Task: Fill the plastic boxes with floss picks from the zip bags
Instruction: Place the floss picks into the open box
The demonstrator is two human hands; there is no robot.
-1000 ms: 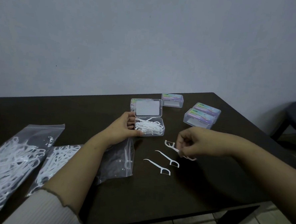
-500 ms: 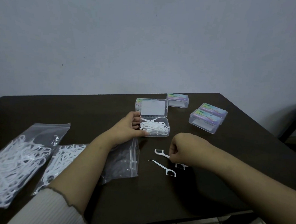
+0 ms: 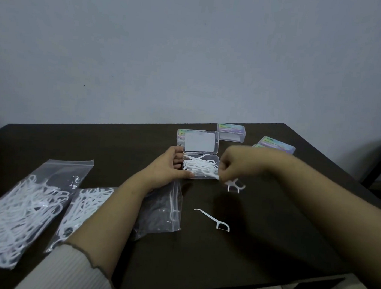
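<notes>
Dark table (image 3: 245, 255), right hand (image 3: 235, 164) blurred, picks (image 3: 235, 186) partly hidden in grip.

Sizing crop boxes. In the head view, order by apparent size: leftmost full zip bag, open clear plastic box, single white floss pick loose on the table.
1. Leftmost full zip bag, largest, though nearest the camera.
2. Open clear plastic box.
3. Single white floss pick, smallest.

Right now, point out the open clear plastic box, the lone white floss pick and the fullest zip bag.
open clear plastic box (image 3: 214, 176): head view, front-right rim.
lone white floss pick (image 3: 209, 217): head view, mid-handle.
fullest zip bag (image 3: 24, 212): head view, middle.
</notes>
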